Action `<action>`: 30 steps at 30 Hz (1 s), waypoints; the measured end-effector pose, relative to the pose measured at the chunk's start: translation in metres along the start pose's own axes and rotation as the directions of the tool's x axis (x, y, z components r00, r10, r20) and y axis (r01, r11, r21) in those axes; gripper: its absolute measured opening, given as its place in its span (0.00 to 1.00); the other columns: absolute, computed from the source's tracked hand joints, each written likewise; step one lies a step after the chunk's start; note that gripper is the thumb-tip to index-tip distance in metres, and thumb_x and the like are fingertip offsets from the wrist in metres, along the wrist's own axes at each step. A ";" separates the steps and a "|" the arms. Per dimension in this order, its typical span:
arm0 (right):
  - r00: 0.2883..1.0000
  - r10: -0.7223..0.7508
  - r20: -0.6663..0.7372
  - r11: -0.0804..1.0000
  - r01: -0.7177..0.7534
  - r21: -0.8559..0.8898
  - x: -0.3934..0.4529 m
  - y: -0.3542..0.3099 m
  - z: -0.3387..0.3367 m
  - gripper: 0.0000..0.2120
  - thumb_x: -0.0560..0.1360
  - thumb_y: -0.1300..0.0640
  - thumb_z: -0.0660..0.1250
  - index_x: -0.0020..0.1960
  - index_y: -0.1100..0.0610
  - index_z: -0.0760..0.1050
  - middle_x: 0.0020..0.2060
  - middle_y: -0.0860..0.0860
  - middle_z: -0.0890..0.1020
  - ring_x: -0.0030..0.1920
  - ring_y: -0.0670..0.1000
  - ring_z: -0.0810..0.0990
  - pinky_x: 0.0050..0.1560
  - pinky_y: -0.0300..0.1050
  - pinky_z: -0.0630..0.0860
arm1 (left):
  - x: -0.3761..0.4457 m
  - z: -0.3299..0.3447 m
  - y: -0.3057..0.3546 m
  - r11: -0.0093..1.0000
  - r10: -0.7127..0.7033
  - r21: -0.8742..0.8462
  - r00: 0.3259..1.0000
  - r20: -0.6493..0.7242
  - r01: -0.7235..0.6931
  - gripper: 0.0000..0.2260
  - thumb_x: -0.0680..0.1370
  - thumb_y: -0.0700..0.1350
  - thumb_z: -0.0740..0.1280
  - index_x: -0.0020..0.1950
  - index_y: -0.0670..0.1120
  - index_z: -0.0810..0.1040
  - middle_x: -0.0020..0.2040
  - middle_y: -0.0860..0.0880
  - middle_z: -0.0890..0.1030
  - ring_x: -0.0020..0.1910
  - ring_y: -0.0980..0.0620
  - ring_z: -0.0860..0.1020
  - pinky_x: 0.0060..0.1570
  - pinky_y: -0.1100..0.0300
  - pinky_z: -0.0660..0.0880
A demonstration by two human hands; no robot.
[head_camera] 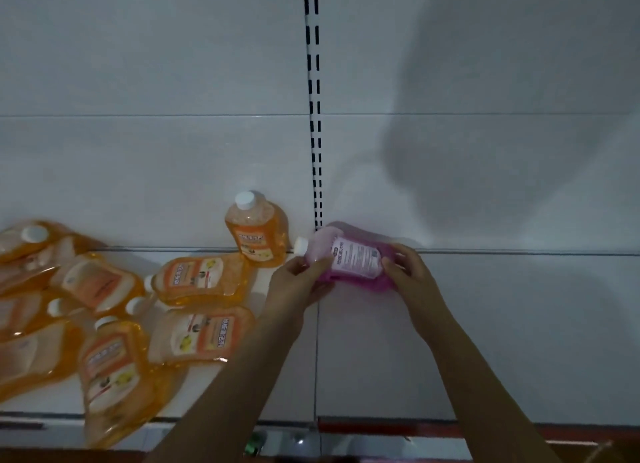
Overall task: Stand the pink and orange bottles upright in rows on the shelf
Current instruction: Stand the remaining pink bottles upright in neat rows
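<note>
**On the shelf: pink bottle held sideways, ready to be stood up**

At the far left of the shelf [485, 341] a heap of orange bottles [114, 324] lies flat, labels up, overlapping one another. Just right of the heap, one upright orange bottle [256, 230] stands against the back panel with its white cap on top. It is the only bottle standing.

Next comes the left hand [298, 279], fingers curled round the neck end of the pink bottle [353, 258]. The bottle is held between both hands low over the shelf, near the slotted upright [316, 116]. Its long axis runs nearly level, the white cap [300, 245] pointing left toward the standing orange bottle, the base to the right and the label facing up. The right hand [412, 272] grasps that base end.

To do this step well, I would swing the cap up and the base down, using the right hand as the pivot. The base should land flat near the back panel, just right of the orange one, to begin a row. Neither hand should release until it stands steady.
</note>
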State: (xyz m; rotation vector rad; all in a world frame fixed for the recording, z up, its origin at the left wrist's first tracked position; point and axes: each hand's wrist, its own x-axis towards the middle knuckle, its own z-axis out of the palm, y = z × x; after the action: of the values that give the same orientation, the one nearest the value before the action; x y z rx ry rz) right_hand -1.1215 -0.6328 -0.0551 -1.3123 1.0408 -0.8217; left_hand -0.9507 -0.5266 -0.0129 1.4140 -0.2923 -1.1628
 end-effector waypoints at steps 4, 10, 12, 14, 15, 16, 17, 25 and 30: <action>0.992 0.039 0.122 0.985 -0.059 0.164 -0.008 -0.024 0.019 0.09 0.79 0.57 0.66 0.59 0.54 0.76 0.50 0.50 0.85 0.49 0.51 0.84 0.44 0.44 0.80 | -0.022 -0.024 0.010 0.995 0.018 -0.096 0.999 -0.047 -0.023 0.15 0.76 0.44 0.72 0.61 0.40 0.79 0.52 0.42 0.86 0.52 0.45 0.85 0.57 0.49 0.80; 0.937 0.021 0.350 0.988 -0.074 0.139 -0.033 -0.050 0.085 0.15 0.77 0.51 0.67 0.63 0.54 0.77 0.54 0.52 0.85 0.52 0.53 0.85 0.50 0.51 0.81 | -0.067 -0.091 0.027 0.961 0.030 -0.269 0.988 -0.154 -0.071 0.12 0.77 0.44 0.70 0.57 0.38 0.81 0.53 0.38 0.85 0.48 0.44 0.84 0.43 0.57 0.83; 0.911 0.012 0.412 0.985 -0.081 0.151 -0.049 -0.056 0.116 0.18 0.75 0.50 0.68 0.63 0.54 0.77 0.54 0.53 0.85 0.53 0.55 0.85 0.52 0.54 0.80 | -0.083 -0.123 0.033 0.958 0.050 -0.265 0.976 -0.212 -0.107 0.11 0.76 0.45 0.71 0.55 0.40 0.82 0.54 0.37 0.84 0.48 0.42 0.82 0.41 0.58 0.83; 0.885 0.015 0.466 0.981 -0.104 0.164 -0.067 -0.062 0.152 0.20 0.73 0.50 0.69 0.64 0.54 0.76 0.55 0.54 0.84 0.54 0.56 0.84 0.53 0.55 0.80 | -0.100 -0.160 0.039 0.951 0.071 -0.276 0.965 -0.254 -0.142 0.13 0.76 0.46 0.71 0.56 0.40 0.81 0.55 0.37 0.84 0.51 0.40 0.82 0.47 0.55 0.82; 0.875 0.017 0.483 0.979 -0.113 0.170 -0.077 -0.066 0.173 0.21 0.72 0.51 0.70 0.64 0.55 0.76 0.55 0.54 0.84 0.53 0.56 0.84 0.52 0.55 0.80 | -0.109 -0.180 0.041 0.944 0.079 -0.290 0.960 -0.270 -0.159 0.13 0.76 0.46 0.71 0.57 0.39 0.81 0.55 0.37 0.84 0.52 0.39 0.82 0.49 0.54 0.81; 0.868 0.012 0.496 0.977 -0.115 0.177 -0.088 -0.070 0.195 0.21 0.72 0.51 0.70 0.63 0.55 0.77 0.54 0.54 0.85 0.52 0.55 0.85 0.50 0.53 0.81 | -0.117 -0.201 0.044 0.936 0.090 -0.302 0.955 -0.282 -0.178 0.14 0.77 0.46 0.71 0.58 0.39 0.81 0.55 0.37 0.84 0.52 0.40 0.82 0.51 0.53 0.81; 0.864 0.005 0.503 0.977 -0.112 0.182 -0.099 -0.074 0.217 0.21 0.71 0.51 0.71 0.63 0.55 0.77 0.54 0.54 0.85 0.51 0.54 0.85 0.48 0.51 0.81 | -0.127 -0.223 0.046 0.930 0.101 -0.311 0.951 -0.292 -0.194 0.14 0.77 0.46 0.70 0.58 0.39 0.81 0.56 0.38 0.84 0.52 0.40 0.83 0.51 0.53 0.81; 0.769 -0.008 0.639 0.991 -0.079 0.107 -0.192 -0.084 0.426 0.15 0.76 0.55 0.68 0.61 0.57 0.77 0.53 0.55 0.85 0.50 0.54 0.85 0.43 0.49 0.82 | -0.202 -0.433 0.063 0.872 0.118 -0.404 0.919 -0.375 -0.277 0.14 0.78 0.47 0.69 0.57 0.39 0.81 0.54 0.39 0.85 0.53 0.43 0.84 0.53 0.53 0.81; 0.719 0.038 0.694 0.997 -0.074 0.022 -0.233 -0.083 0.535 0.15 0.76 0.52 0.69 0.61 0.56 0.79 0.52 0.55 0.85 0.49 0.55 0.86 0.44 0.50 0.82 | -0.240 -0.533 0.070 0.840 0.084 -0.448 0.889 -0.450 -0.307 0.17 0.77 0.48 0.71 0.60 0.39 0.79 0.55 0.40 0.84 0.55 0.43 0.84 0.50 0.56 0.82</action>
State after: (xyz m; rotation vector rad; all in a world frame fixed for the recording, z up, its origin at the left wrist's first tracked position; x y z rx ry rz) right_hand -0.6962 -0.2356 0.0373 -1.3761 0.4406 -0.2398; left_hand -0.6239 -0.0391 0.0380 1.0841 0.1652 -0.6665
